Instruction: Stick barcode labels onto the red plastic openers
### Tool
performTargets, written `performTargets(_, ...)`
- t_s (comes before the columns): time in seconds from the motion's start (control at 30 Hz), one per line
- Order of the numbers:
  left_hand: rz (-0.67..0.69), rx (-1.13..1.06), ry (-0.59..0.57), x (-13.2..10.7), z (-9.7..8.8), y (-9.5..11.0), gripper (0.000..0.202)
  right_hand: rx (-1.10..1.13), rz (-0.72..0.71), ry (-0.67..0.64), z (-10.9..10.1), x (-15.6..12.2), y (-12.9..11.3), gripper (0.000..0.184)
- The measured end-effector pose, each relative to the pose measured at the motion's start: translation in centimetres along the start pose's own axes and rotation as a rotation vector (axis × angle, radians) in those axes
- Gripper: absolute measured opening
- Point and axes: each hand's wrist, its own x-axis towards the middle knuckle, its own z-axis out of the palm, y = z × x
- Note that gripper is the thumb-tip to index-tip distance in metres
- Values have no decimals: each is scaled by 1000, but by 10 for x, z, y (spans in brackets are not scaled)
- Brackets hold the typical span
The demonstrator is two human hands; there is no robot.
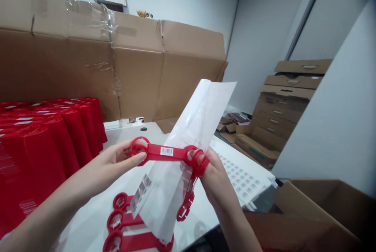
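A red plastic bar with ring ends [155, 151] is stretched level between my hands, a white barcode label [167, 151] on its middle. My left hand [125, 158] pinches the ring at its left end between thumb and fingers. My right hand [214, 171] is closed around the other end, and another red piece [185, 207] hangs down below that hand. A glossy white label sheet [202, 113], curled lengthwise, also sits in my right hand, behind the bar. A few barcode labels [141, 194] show at its lower left edge. My right fingertips are partly hidden.
More red ring-ended bars [133, 220] lie on the white table [94, 220] below. Rows of red stacked pieces [63, 138] stand at left. A sheet of labels [242, 179] lies at right. Cardboard [138, 75] walls the back; an open carton [317, 205] stands lower right.
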Motion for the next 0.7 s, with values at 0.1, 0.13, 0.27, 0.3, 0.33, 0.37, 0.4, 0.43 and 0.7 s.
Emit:
performTargets(0.1, 9, 9, 62, 0, -4, 3, 22, 21, 5, -39, -1, 1, -3, 23)
performTargets(0.13, 3, -5, 91, 0, -6, 4, 26, 40, 15, -52, 0, 1, -4, 24)
performTargets(0.27, -25, -150, 179, -2, -6, 11, 39, 145, 101, -100, 2, 1, -7, 25)
performTargets(0.3, -27, -206, 178, -4, -4, 13, 40, 176, 128, -118, 3, 1, -8, 25)
performTargets(0.33, -24, -258, 174, -6, -3, 15, 39, 207, 158, -139, 4, 1, -8, 25)
performTargets(0.37, -22, -294, 175, -9, -2, 17, 36, 237, 189, -162, 4, 1, -8, 23)
performTargets(0.4, -18, -311, 179, -12, -2, 19, 33, 264, 216, -180, 4, 1, -8, 20)
performTargets(0.43, -14, -309, 183, -15, -2, 20, 30, 286, 236, -191, 4, 2, -7, 17)
performTargets(0.7, -42, -348, 10, -33, 1, 18, 47, 350, 311, -293, 0, 5, -2, 8)
